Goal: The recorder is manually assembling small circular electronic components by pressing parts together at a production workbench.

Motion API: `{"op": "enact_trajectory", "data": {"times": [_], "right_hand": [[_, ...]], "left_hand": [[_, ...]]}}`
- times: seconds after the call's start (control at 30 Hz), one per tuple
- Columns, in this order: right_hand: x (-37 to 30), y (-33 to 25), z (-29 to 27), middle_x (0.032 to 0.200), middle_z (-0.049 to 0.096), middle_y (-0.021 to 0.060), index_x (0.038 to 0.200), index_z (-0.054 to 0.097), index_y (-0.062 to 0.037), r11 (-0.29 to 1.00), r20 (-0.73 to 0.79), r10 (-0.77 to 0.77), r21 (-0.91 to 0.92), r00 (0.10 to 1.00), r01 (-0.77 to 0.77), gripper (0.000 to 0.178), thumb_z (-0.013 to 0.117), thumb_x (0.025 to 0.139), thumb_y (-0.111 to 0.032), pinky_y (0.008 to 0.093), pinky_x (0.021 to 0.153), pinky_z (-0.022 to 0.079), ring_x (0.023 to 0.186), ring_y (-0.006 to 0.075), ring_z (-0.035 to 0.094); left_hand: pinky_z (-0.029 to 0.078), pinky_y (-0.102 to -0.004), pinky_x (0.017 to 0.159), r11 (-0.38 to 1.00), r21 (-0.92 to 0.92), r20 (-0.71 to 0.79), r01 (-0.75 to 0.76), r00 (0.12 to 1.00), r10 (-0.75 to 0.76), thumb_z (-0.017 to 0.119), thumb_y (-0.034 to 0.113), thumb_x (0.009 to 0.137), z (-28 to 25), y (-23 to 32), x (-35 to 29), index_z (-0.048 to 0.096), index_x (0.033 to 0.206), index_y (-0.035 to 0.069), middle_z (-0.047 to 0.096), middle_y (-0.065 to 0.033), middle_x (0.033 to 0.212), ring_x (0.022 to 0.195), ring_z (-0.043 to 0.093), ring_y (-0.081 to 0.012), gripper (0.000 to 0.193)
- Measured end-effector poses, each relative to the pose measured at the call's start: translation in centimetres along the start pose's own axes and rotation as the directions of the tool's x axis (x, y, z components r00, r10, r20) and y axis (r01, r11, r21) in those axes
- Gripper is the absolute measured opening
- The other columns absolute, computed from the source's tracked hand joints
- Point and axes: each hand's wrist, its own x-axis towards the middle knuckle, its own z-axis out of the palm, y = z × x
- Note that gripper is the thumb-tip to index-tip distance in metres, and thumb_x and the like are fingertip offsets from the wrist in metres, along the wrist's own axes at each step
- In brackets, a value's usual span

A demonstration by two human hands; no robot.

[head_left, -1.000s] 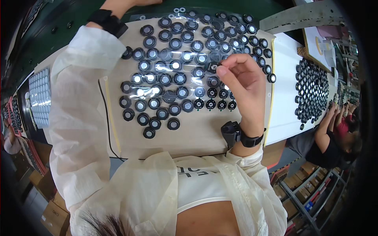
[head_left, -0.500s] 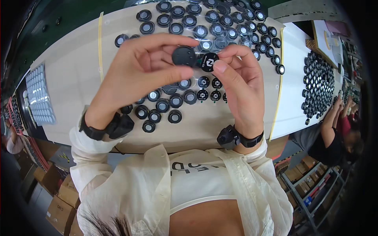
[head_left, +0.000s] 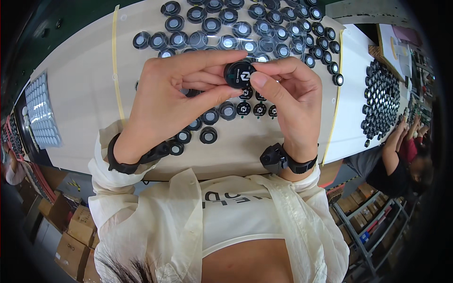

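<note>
Between the thumb and fingers of my left hand [head_left: 172, 89] is a black round plastic part [head_left: 228, 75], tilted with its flat face toward me. My right hand [head_left: 295, 92] pinches a round black sticker [head_left: 244, 75] with a white logo at its right edge. The sticker lies over the part's face; whether it is stuck down all round I cannot tell. Just below my hands, more round black stickers [head_left: 259, 109] lie in rows on the table. Several black round parts with pale centres [head_left: 208, 135] sit near my left wrist, some hidden under that hand.
Many more round parts [head_left: 228, 16] cover the table's far side, some under clear plastic sheeting [head_left: 271, 35]. Yellow tape strips [head_left: 116, 70] cross the table. A clear pack of white discs [head_left: 43, 113] lies far left. Another person [head_left: 389, 167] works at right, beside massed parts [head_left: 380, 101].
My hands have come together: the sticker, held beside the part before, now overlaps its face. The left hand has shifted right with the part.
</note>
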Motion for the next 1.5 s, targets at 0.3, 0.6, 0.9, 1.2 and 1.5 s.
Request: {"op": "enact_trajectory", "data": {"times": [0.3, 0.6, 0.9, 1.2, 1.5], "right_hand": [[0.1, -0.5, 0.1, 0.096, 0.072, 0.0149, 0.1, 0.069, 0.0069, 0.998, -0.003, 0.032, -0.058, 0.999, -0.032, 0.016, 0.072, 0.084, 0.005, 0.0256, 0.08, 0.056, 0.089, 0.0155, 0.068], [0.1, -0.3, 0.2, 0.094, 0.072, 0.013, 0.098, 0.071, 0.0066, 0.984, -0.028, 0.01, -0.175, 1.0, -0.014, 0.016, 0.074, 0.083, 0.005, 0.0267, 0.079, 0.056, 0.088, 0.0149, 0.068], [0.1, 0.8, 1.4, 0.093, 0.069, 0.0101, 0.1, 0.073, 0.0001, 0.788, -0.032, -0.277, -0.58, 0.96, 0.208, 0.02, 0.073, 0.081, 0.004, 0.0236, 0.077, 0.055, 0.083, 0.0159, 0.069], [1.0, -0.4, -3.7, 0.095, 0.069, 0.0101, 0.11, 0.069, -0.0039, 0.354, 0.044, -0.322, -0.921, 0.946, 0.163, 0.028, 0.068, 0.082, 0.001, 0.031, 0.067, 0.053, 0.078, 0.019, 0.066], [0.7, -0.3, -1.5, 0.082, 0.066, 0.0138, 0.098, 0.064, -0.0022, 0.462, 0.173, 0.081, -0.879, 0.982, 0.117, 0.025, 0.072, 0.074, 0.004, 0.0382, 0.066, 0.051, 0.077, 0.0306, 0.065]], "left_hand": [[0.057, -0.0216, 0.073, 0.998, 0.067, -0.005, -0.02, 1.0, 0.02, 0.074, -0.01, 0.077, 0.0, 0.0, -0.2, 0.066, 0.125, 0.002, 0.073, -0.0112, 0.099, 0.087, 0.072, -0.0149, 0.05], [0.053, -0.0202, 0.074, 0.995, 0.097, -0.043, -0.008, 0.999, 0.012, 0.078, -0.005, 0.075, 0.2, -0.1, -0.4, 0.068, 0.123, 0.007, 0.071, -0.007, 0.092, 0.085, 0.071, -0.0102, 0.051], [0.053, -0.0201, 0.076, 0.999, -0.018, -0.023, 0.046, 0.999, -0.046, 0.076, -0.003, 0.081, -0.2, -0.5, 0.1, 0.067, 0.125, 0.005, 0.069, -0.0039, 0.094, 0.087, 0.069, -0.0083, 0.046], [0.056, -0.032, 0.078, 0.521, 0.844, -0.106, -0.13, 0.91, 0.4, 0.068, 0.001, 0.078, -8.5, -1.0, 12.9, 0.073, 0.105, -0.002, 0.073, -0.0194, 0.093, 0.083, 0.071, -0.0263, 0.027], [0.046, -0.0428, 0.099, 0.141, 0.965, 0.136, -0.219, 0.885, 0.445, 0.067, 0.007, 0.085, -11.7, -3.1, 14.3, 0.061, 0.124, 0.002, 0.063, -0.0152, 0.12, 0.113, 0.06, -0.0319, 0.04]]}}
